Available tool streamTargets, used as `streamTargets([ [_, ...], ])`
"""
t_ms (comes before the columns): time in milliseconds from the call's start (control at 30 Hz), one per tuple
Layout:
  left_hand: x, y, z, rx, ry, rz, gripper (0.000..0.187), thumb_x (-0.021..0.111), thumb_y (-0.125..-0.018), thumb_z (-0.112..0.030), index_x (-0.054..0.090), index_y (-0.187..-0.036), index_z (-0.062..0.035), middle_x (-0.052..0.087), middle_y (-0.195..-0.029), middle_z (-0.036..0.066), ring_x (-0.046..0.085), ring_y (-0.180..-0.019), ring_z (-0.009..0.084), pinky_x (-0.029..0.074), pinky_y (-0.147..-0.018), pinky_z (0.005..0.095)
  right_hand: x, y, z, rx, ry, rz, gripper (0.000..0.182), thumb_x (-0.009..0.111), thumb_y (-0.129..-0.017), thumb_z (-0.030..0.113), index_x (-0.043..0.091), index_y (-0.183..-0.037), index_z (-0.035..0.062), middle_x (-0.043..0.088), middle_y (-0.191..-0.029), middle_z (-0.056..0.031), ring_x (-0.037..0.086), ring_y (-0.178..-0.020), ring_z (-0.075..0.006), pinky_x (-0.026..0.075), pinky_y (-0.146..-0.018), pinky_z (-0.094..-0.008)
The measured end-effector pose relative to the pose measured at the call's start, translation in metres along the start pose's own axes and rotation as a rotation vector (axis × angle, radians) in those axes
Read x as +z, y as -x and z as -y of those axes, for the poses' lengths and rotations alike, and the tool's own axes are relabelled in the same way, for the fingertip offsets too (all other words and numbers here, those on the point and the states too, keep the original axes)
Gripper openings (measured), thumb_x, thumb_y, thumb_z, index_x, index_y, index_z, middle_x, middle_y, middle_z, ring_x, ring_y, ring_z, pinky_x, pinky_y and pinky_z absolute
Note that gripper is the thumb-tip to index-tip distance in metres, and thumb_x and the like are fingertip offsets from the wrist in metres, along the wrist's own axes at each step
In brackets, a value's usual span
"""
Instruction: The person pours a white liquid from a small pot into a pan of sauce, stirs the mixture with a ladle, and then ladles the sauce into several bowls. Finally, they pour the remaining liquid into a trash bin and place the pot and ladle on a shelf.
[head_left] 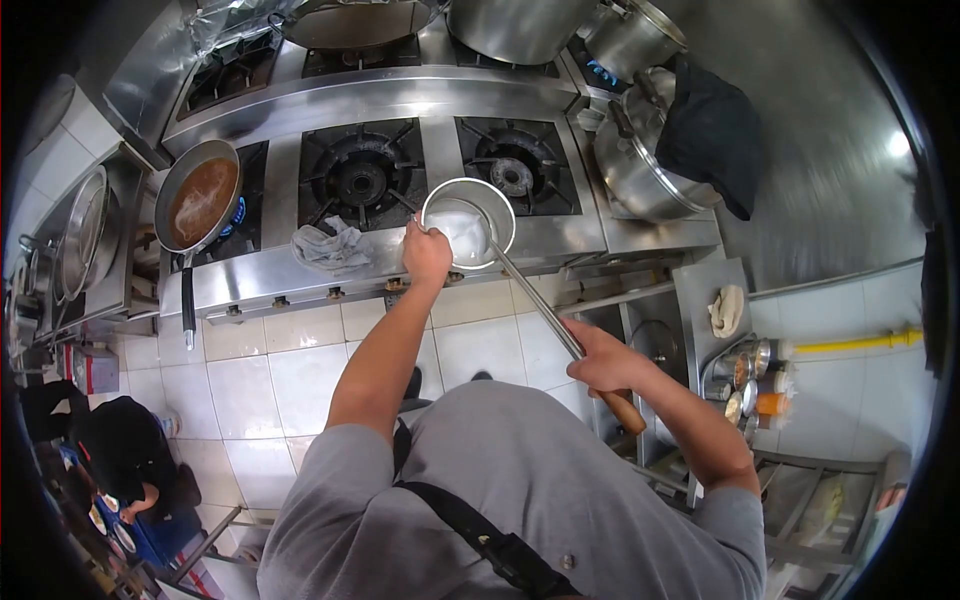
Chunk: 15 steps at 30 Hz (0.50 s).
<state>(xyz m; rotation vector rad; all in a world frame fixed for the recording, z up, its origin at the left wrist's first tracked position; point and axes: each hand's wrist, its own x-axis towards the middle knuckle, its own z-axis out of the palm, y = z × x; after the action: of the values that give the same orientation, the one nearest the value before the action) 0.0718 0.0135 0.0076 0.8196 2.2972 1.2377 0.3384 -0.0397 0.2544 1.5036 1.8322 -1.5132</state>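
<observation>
My left hand (pixel 428 254) is closed on the left side of a small metal pot (pixel 470 188), held at the front edge of the stove. Something white, perhaps liquid, shows inside the pot. In my right hand (pixel 607 358) is a long-handled ladle (pixel 532 292) with a wooden grip end (pixel 622 412). The ladle's head reaches down into the pot, where its shape is partly hidden. Left of my left hand, a crumpled grey cloth (pixel 332 246) lies on the stove's front ledge.
A frying pan (pixel 203 200) of brown sauce sits over a blue flame at left. Large pots (pixel 522 28) stand behind, and a lidded pot (pixel 640 165) with a black cloth (pixel 708 135) is at right. Small containers (pixel 745 375) line the right side. Another person (pixel 120 445) is at lower left.
</observation>
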Motion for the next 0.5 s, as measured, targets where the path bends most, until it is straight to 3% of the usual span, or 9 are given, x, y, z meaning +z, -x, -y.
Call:
streamTargets([
  [100, 0.003, 0.0, 0.004, 0.008, 0.004, -0.038, 0.042, 0.047, -0.088, -0.013, 0.055, -0.128, -0.0023, 0.06, -0.12, 0.024, 0.057, -0.112, 0.0423, 0.046, -0.096, 0.0502, 0.002, 0.001, 0.001, 0.05, -0.087, -0.015, 0.071, 0.052, -0.08, -0.002, 0.035, -0.148, 0.0052, 0.054, -0.081, -0.0102, 0.056, -0.048, -0.0181, 0.049, -0.044, -0.0319],
  [267, -0.003, 0.001, 0.0, 0.0, 0.025, -0.001, 0.043, 0.047, -0.088, -0.013, 0.054, -0.129, -0.0026, 0.06, -0.12, 0.024, 0.058, -0.111, 0.0426, 0.045, -0.096, 0.0502, -0.002, -0.006, -0.023, 0.044, -0.504, 0.137, 0.074, 0.051, -0.077, -0.004, 0.036, -0.149, 0.0066, 0.051, -0.077, -0.0063, 0.052, -0.045, -0.0136, 0.045, -0.04, -0.0309],
  [400, -0.01, 0.003, -0.007, 0.023, 0.003, 0.016, 0.043, 0.047, -0.089, -0.013, 0.054, -0.13, -0.0027, 0.06, -0.121, 0.024, 0.058, -0.112, 0.0431, 0.046, -0.096, 0.0503, 0.008, 0.008, -0.019, -0.015, -0.389, 0.085, 0.074, 0.051, -0.077, -0.004, 0.037, -0.149, 0.0067, 0.049, -0.074, -0.0044, 0.053, -0.047, -0.0134, 0.044, -0.039, -0.0293],
  [500, -0.004, 0.001, -0.004, 0.017, 0.009, 0.002, 0.043, 0.047, -0.089, -0.013, 0.054, -0.13, -0.0032, 0.06, -0.124, 0.025, 0.058, -0.113, 0.0432, 0.046, -0.096, 0.05, 0.021, 0.016, -0.028, -0.009, -0.233, -0.035, 0.075, 0.053, -0.077, -0.002, 0.037, -0.15, 0.0065, 0.051, -0.074, -0.0052, 0.056, -0.052, -0.0162, 0.048, -0.046, -0.0319],
])
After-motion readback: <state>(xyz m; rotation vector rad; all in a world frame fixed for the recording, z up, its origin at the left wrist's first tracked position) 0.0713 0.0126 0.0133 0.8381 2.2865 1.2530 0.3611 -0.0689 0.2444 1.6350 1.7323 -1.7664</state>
